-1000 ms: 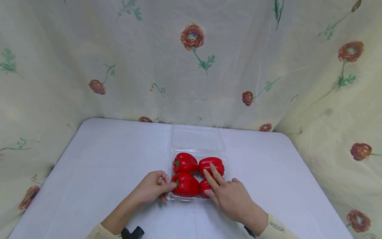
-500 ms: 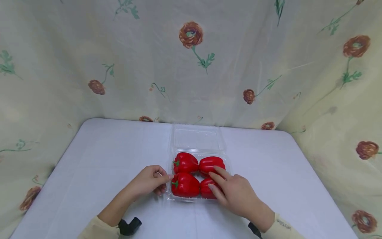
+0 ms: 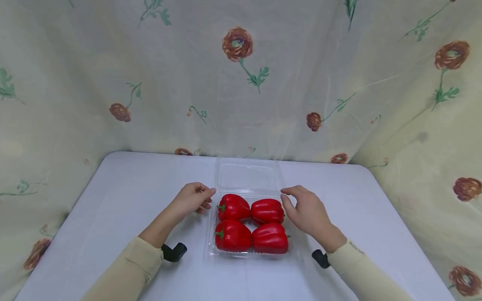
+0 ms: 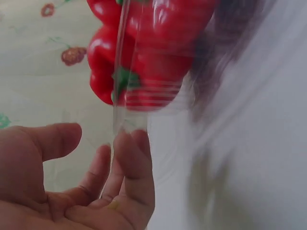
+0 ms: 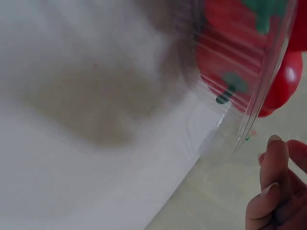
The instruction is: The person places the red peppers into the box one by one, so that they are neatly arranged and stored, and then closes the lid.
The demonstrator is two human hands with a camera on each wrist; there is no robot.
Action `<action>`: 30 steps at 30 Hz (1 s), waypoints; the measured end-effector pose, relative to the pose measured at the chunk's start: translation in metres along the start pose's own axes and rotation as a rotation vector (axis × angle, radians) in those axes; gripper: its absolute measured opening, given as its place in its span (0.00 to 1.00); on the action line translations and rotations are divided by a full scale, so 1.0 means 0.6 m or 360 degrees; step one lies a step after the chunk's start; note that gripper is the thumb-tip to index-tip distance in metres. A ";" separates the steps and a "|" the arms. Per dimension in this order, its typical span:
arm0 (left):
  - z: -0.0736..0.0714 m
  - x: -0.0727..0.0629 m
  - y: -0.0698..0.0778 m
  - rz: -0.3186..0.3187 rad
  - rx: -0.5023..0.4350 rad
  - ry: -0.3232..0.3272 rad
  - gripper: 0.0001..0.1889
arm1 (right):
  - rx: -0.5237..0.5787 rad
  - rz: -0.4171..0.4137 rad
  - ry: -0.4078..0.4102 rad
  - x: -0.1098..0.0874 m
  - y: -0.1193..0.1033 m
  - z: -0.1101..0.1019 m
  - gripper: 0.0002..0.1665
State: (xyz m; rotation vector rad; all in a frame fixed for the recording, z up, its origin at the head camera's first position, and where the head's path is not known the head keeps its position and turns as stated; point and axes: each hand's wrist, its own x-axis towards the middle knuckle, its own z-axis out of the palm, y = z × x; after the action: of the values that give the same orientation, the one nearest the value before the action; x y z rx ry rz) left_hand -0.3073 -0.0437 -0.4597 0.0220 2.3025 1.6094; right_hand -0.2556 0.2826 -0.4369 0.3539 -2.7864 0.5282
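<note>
Several red bell peppers (image 3: 233, 236) with green stems lie in two rows in the base of a clear plastic clamshell box (image 3: 229, 254). Its transparent lid (image 3: 247, 174) is folded back flat toward the wall. My left hand (image 3: 192, 200) is beside the box's back left corner, fingers loosely bent and holding nothing. In the left wrist view its fingertips (image 4: 132, 143) are close to the box rim; whether they touch it I cannot tell. By the back right corner is my right hand (image 3: 306, 209), loosely bent, with nothing in it; the right wrist view shows its fingers (image 5: 274, 165) just off the rim.
A white-covered table (image 3: 150, 179) lies under the box. Flower-patterned cloth (image 3: 169, 62) hangs behind the table and along its sides. Black wrist mounts (image 3: 174, 252) sit at both cuffs.
My right hand has lifted off the right-hand peppers and moved back to the box's far right corner. My left hand has slid away from the front left side to the far left corner.
</note>
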 end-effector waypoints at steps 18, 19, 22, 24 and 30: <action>0.008 0.103 0.040 -0.0257 -0.0089 0.0099 0.22 | 0.0209 0.0456 -0.0271 0.109 0.076 0.031 0.22; 0.009 0.107 0.041 -0.0262 -0.0099 0.0102 0.21 | 0.0224 0.0458 -0.0265 0.112 0.078 0.033 0.21; 0.010 0.114 0.043 -0.0267 -0.0122 0.0100 0.20 | 0.0279 0.0479 -0.0272 0.118 0.082 0.037 0.20; 0.011 0.117 0.042 -0.0272 -0.0135 0.0088 0.19 | 0.0317 0.0507 -0.0290 0.120 0.083 0.040 0.20; 0.011 0.123 0.036 -0.0280 -0.0142 0.0083 0.17 | 0.0396 0.0568 -0.0301 0.124 0.085 0.045 0.21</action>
State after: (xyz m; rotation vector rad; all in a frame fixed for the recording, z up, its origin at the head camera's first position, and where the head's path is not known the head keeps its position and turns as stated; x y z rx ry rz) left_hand -0.3787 -0.0151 -0.4610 -0.2395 2.1992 1.6372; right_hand -0.3456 0.3041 -0.4537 -0.0531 -2.9869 0.9751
